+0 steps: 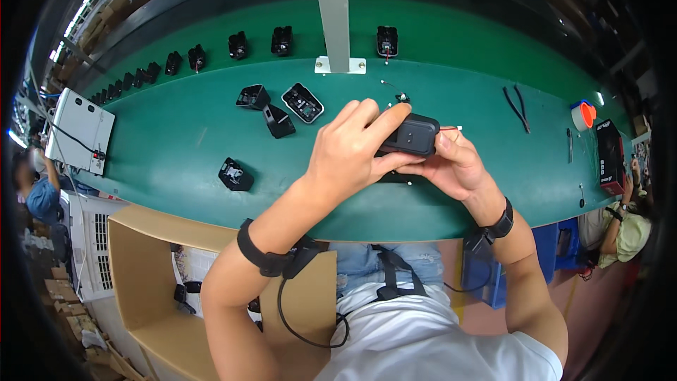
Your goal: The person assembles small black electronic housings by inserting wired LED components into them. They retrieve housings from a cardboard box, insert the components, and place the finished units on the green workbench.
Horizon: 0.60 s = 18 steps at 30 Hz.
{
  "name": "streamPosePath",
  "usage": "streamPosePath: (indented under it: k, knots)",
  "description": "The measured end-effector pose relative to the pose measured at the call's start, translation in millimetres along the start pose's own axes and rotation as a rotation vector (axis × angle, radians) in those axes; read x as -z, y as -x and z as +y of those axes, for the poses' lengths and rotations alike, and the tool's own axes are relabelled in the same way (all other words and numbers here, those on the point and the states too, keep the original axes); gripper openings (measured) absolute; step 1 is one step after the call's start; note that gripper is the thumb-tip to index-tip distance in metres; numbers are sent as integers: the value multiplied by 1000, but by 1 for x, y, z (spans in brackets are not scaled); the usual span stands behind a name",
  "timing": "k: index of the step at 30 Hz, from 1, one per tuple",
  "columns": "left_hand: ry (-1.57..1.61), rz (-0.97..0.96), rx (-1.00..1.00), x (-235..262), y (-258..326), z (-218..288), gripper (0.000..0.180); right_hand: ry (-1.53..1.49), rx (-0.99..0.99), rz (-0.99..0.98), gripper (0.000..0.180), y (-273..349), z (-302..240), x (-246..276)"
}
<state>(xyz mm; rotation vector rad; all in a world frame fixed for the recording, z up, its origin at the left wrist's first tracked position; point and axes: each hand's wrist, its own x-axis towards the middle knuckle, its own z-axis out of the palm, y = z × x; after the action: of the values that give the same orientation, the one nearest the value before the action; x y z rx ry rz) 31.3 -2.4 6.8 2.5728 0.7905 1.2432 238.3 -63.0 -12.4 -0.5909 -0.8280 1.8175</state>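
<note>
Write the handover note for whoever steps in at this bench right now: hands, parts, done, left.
Left hand: fingers over the top of the black housing, gripping it.
Right hand: supports the same housing from below and the right; a red wire sticks out beside it.
On the green bench: three open black shells behind the hands, one more to the left.
Done: housing looks closed.
Left: the loose shells remain unassembled.

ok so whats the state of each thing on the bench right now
black housing: held closed between left hand and right hand, red wire sticking out
open shell half: lying face up, insides showing
tape roll: standing on edge
grey box: cable plugged in
</note>
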Motion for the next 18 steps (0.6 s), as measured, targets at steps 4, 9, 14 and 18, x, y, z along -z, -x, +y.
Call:
streamPosePath:
  k: [4, 9, 14, 18]
  knots:
    - [37, -117, 174, 13, -9, -20, 77, 939, 465, 135, 34, -34, -37, 12]
    - [-593, -362, 459, 39, 8, -76, 84, 1911, 443, 287, 28, -109, -105, 86]
    - [-687, -592, 634, 27, 6, -84, 93, 2073, 242, 273, 26, -122, -100, 149]
    - [-667, -613, 692, 18, -2, -81, 89, 2111, 288, 288, 26, -119, -96, 147]
